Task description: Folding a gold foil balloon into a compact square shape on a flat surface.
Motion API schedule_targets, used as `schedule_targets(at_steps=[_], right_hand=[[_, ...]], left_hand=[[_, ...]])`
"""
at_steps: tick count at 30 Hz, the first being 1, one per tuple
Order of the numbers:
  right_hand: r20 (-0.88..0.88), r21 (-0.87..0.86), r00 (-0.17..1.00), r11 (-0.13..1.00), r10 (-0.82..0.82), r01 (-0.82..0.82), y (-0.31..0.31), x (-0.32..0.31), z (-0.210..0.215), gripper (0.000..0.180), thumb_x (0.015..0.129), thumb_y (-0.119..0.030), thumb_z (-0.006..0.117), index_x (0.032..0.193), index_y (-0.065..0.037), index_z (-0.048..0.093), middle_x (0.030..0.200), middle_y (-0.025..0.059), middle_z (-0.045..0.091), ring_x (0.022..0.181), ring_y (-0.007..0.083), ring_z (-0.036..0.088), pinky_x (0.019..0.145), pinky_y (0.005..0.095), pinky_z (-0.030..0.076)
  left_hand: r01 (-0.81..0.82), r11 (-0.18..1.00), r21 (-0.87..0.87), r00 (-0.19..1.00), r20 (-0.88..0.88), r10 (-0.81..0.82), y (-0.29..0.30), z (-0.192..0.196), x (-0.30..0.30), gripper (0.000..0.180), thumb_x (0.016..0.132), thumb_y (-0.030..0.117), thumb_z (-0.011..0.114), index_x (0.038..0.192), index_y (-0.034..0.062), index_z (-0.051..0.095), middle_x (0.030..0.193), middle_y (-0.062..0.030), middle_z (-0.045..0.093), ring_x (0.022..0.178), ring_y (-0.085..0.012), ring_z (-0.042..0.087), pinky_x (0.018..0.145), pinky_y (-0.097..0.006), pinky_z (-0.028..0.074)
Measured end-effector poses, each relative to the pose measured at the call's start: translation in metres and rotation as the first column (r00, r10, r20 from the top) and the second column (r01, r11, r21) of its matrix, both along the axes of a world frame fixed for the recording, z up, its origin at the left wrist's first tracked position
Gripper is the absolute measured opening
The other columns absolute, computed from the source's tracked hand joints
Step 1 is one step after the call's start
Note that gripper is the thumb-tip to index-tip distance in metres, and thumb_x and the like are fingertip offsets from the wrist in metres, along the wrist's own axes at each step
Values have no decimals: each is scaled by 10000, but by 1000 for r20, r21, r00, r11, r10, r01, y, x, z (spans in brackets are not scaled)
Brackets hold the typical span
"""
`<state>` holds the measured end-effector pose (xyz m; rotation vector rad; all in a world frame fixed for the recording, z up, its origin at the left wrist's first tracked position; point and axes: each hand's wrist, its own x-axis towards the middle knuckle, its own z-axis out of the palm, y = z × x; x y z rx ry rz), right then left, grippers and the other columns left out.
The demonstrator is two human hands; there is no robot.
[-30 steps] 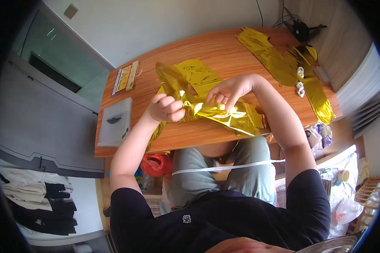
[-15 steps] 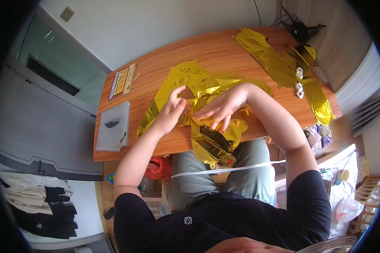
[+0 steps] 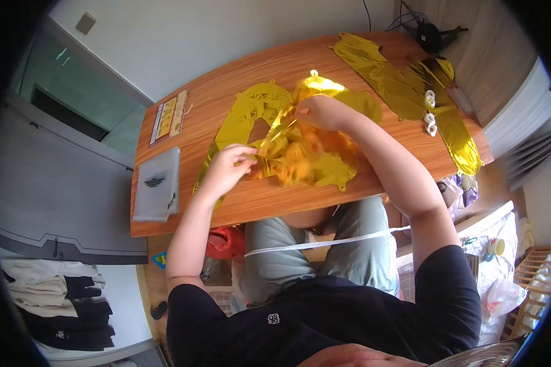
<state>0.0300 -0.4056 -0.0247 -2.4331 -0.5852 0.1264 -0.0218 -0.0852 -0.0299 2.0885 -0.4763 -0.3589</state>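
Observation:
A crumpled gold foil balloon [image 3: 333,168] lies at the middle of the wooden table, part of it lifted and blurred by motion. My left hand [image 3: 226,170] pinches its left edge between thumb and fingers. Farther off and to the right, my right hand [image 3: 326,113] is closed on the foil at its upper part; its fingertips are mostly hidden. A second flat gold foil balloon [image 3: 242,110], curved in outline, lies under and left of the first one. Other flat gold foil balloons [image 3: 373,73] lie at the far right of the table.
Small white rolls [image 3: 431,125] sit on the foil at the right. A translucent plastic folder [image 3: 157,199] and a printed package [image 3: 168,117] lie on the table's left side. A black device with antennas [image 3: 431,38] stands in the far right corner. A white strap [image 3: 312,244] crosses above my lap.
The hanging end of the foil balloon has gone from my lap up onto the table. My right hand has moved away from me and closed on foil; my left has lowered and pinched its edge.

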Motion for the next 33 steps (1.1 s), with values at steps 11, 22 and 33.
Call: schedule_targets(at_steps=[11, 22, 33], right_hand=[[107, -339, 975, 929, 195, -148, 7, -7, -8, 616, 819, -312, 786, 1384, -151, 600, 1506, 133, 495, 1416, 358, 423, 1170, 487, 341], [53, -298, 969, 930, 243, -217, 21, -20, -18, 903, 774, -556, 708, 1552, -192, 429, 1674, 120, 273, 1560, 363, 176, 1256, 612, 83], [75, -378, 971, 908, 226, -182, 28, -19, -14, 930, 818, -597, 661, 1599, -191, 360, 1696, 91, 234, 1572, 370, 141, 1267, 578, 48]], left_hand=[[322, 932, 167, 875, 323, -360, 2, 25, -21, 650, 813, 196, 829, 1343, 157, 454, 1475, -159, 503, 1468, -334, 365, 1181, -486, 317], [289, 770, 569, 615, 506, -605, -38, 15, -48, 272, 898, 371, 741, 1106, 196, 733, 1222, -8, 688, 1218, -207, 602, 1156, -517, 281], [194, 840, 506, 693, 536, -483, 8, 11, -50, 337, 887, 269, 738, 1215, 194, 728, 1146, -27, 703, 1127, -231, 623, 1076, -459, 327]])
